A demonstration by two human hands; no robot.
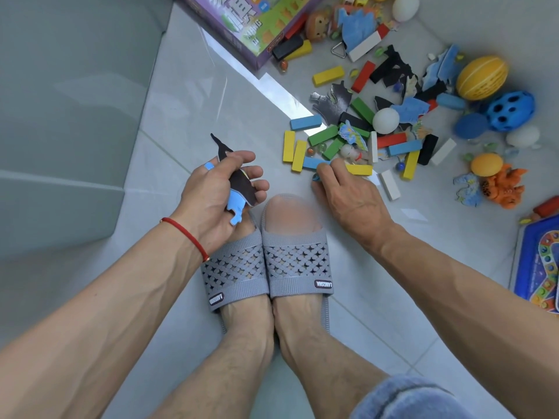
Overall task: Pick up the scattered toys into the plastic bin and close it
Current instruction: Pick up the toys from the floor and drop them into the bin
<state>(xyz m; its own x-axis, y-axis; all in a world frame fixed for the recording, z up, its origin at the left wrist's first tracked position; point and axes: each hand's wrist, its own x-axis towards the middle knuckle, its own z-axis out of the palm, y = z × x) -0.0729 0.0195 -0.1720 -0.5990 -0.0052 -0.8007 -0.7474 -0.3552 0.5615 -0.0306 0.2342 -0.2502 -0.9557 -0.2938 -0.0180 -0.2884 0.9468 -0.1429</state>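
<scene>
Left hand (211,189) grips foam puzzle pieces (239,189) as a store; right hand (348,195) pinches a small blue piece (316,177) off the floor (181,122).

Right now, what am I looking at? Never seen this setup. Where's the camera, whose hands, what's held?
There is no robot here: one wide-angle camera on a person's head looks down at their arms and their feet in grey slippers. The left hand grips flat foam pieces, dark and blue. The right hand reaches to the floor at the edge of the toy pile and pinches something small and blue; what it is cannot be told. Scattered toys cover the floor ahead: coloured blocks, balls, more foam pieces, an orange toy and a purple box. No bin is clearly visible.
</scene>
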